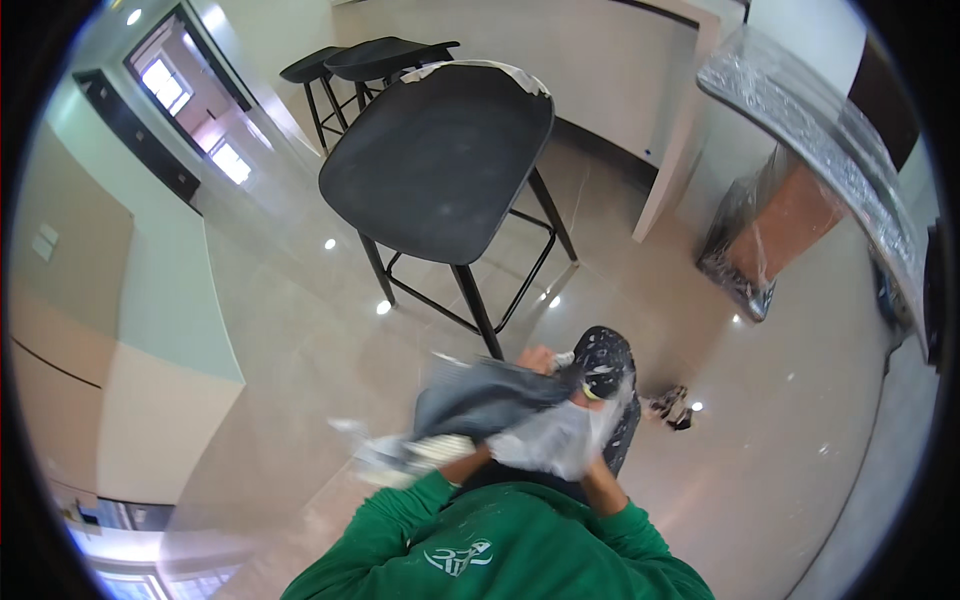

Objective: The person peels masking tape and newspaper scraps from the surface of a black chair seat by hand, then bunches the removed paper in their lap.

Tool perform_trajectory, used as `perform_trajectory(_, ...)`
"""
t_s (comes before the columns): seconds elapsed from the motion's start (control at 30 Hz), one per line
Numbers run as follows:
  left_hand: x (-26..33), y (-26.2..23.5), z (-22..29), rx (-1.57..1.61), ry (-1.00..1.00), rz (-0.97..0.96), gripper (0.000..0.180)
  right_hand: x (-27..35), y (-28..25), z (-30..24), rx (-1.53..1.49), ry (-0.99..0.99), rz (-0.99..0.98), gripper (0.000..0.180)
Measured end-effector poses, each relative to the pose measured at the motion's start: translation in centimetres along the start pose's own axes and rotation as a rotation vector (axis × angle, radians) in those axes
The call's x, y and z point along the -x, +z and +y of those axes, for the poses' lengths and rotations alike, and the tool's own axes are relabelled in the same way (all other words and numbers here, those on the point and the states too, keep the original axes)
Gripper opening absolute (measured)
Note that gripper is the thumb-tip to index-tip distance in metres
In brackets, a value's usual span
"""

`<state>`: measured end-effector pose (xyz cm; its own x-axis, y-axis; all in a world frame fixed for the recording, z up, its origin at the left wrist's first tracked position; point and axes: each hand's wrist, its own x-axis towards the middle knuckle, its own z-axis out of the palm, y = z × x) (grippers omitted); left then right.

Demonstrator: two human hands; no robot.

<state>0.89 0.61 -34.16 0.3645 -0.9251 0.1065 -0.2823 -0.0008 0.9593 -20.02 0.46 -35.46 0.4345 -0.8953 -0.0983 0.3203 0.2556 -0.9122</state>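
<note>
Both hands are in front of my lap and smeared by motion. From my left sleeve, the forearm runs behind a blurred dark grey cloth [490, 400]; a closed-looking hand, seemingly my left hand [538, 359], shows at the cloth's far edge. Pale, blurred strips [410, 455] trail from the cloth's near left side. White crumpled material [550, 438] covers most of my right hand [592, 402], and its fingers cannot be made out. Just beyond is my dark trouser knee [605, 358], spattered with white.
A black bar stool [440, 160] stands ahead, with a torn pale wrapping on its seat edge. Farther back are two more black stools [390, 58]. At right stands a plastic-wrapped piece of furniture [790, 220]. A small crumpled thing [672, 407] lies on the glossy tiled floor [290, 340].
</note>
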Motion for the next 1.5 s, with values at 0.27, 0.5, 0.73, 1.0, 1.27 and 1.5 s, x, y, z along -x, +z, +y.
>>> perform_trajectory(0.27, 6.3, 6.7, -3.2, -0.29, 0.318, -0.26, 0.057, 2.8, -0.5, -1.5, 0.179, 0.104, -0.044, 0.05)
perform_trajectory(0.5, 5.0, 3.5, -2.1, 1.244, -0.634, -0.377, 0.055, 2.2, -1.2, -6.8, 0.044, 0.215, 0.094, 0.046)
perform_trajectory(0.73, 6.0, -0.7, 6.4, 0.398, -0.039, -0.26, 0.109, 3.1, -4.2, -12.6, -0.036, 0.636, 0.171, 0.043)
perform_trajectory(1.0, 9.4, 3.6, 5.2, 0.053, 0.064, -0.706, 0.091, 0.9, -2.7, -14.0, 0.939, 0.414, -0.905, 0.036)
perform_trajectory(1.27, 12.9, 3.1, 2.8, -0.06, -0.048, -0.524, 0.031, 2.7, -1.3, -13.3, 0.895, 0.14, -0.576, 0.025)
perform_trajectory(1.5, 9.9, 3.5, 1.5, 0.05, -0.292, -0.347, 0.033, 2.3, -0.2, -11.7, 0.727, -0.016, -0.447, 0.123)
